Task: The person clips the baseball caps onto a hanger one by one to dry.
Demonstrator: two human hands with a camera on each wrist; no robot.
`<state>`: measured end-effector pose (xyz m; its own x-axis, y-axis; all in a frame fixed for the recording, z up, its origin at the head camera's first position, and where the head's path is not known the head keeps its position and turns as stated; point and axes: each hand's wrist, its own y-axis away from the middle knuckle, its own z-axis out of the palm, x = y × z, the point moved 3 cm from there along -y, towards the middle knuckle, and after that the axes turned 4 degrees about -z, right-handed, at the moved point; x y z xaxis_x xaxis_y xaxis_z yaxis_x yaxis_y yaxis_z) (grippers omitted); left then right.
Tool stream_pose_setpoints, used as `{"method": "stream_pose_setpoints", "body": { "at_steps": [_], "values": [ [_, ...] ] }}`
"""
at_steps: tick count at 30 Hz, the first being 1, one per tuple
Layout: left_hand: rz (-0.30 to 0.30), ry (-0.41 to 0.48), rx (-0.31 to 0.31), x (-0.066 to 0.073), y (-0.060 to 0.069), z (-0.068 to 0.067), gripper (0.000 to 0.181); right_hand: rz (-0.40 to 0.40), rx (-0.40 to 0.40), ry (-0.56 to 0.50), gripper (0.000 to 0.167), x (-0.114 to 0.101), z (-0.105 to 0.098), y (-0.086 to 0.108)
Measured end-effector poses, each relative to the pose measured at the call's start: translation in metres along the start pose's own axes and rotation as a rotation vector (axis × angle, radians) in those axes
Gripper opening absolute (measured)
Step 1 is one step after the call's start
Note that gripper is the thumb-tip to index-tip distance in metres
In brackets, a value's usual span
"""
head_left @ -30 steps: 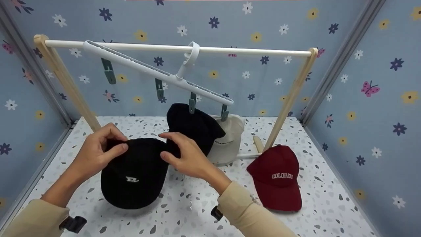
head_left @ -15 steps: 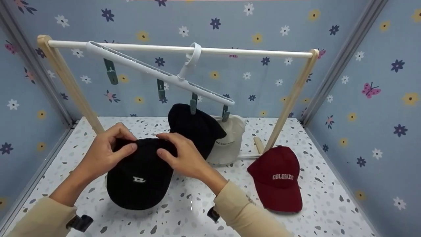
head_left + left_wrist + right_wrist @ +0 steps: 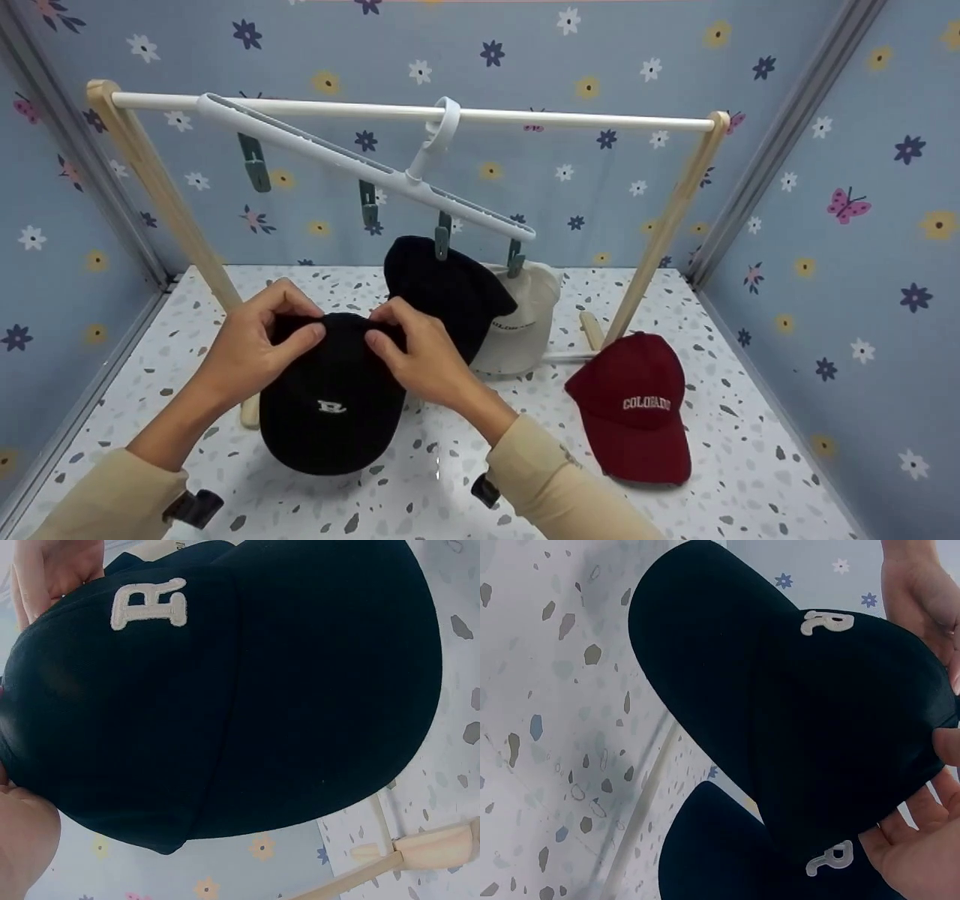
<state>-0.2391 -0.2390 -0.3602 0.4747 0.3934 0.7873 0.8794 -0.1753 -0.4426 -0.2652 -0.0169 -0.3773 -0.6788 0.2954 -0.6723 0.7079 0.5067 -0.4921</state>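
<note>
A black baseball cap (image 3: 334, 442) with a white letter R hangs above the table, brim down toward me. My left hand (image 3: 247, 345) pinches the upper left of its crown between thumb and fingers. On the upper right of the crown, my right hand (image 3: 425, 356) pinches the fabric too; in the right wrist view its thumb lies over the cap (image 3: 840, 712) with fingers underneath. Just behind, a second black cap (image 3: 442, 296) hangs from a green clip (image 3: 442, 238) on a white hanger (image 3: 315, 152). A cream cap (image 3: 525, 337) hangs from the clip (image 3: 515, 259) at the hanger's right end.
The hanger tilts down to the right on a white rod (image 3: 585, 120) between wooden posts (image 3: 664, 232). Two bare clips (image 3: 255, 165) hang on its left half. A dark red COLORADO cap (image 3: 637, 420) lies at right on the speckled table (image 3: 750, 480). Floral panels surround it.
The held black cap and my left hand have moved a little to the right. My right hand has closed in on the crown and now pinches it. The hanging caps stay put.
</note>
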Motion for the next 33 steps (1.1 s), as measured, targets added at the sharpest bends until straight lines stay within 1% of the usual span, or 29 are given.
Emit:
{"method": "stream_pose_setpoints", "body": {
  "at_steps": [6,10,17,22,28,33],
  "values": [
    [-0.011,-0.022,-0.007,-0.001,-0.001,0.000,0.012,-0.011,0.020,-0.022,0.010,-0.001,-0.002,-0.001],
    [-0.012,-0.046,-0.015,-0.002,-0.001,-0.001,0.013,-0.030,0.014,-0.016,0.010,-0.002,-0.004,-0.001],
    [-0.013,-0.063,-0.035,-0.005,-0.003,-0.003,0.012,-0.062,-0.004,-0.008,0.011,-0.003,-0.008,-0.002],
    [-0.005,-0.099,-0.042,-0.005,-0.004,-0.004,0.010,-0.066,0.000,0.004,0.012,-0.005,-0.012,-0.005],
    [0.011,-0.117,-0.041,-0.005,-0.008,-0.006,0.011,-0.067,0.006,0.024,0.011,-0.007,-0.017,-0.009],
    [0.004,-0.140,-0.031,-0.004,-0.010,-0.007,0.010,-0.084,0.004,0.039,0.012,-0.008,-0.020,-0.012]
  ]
}}
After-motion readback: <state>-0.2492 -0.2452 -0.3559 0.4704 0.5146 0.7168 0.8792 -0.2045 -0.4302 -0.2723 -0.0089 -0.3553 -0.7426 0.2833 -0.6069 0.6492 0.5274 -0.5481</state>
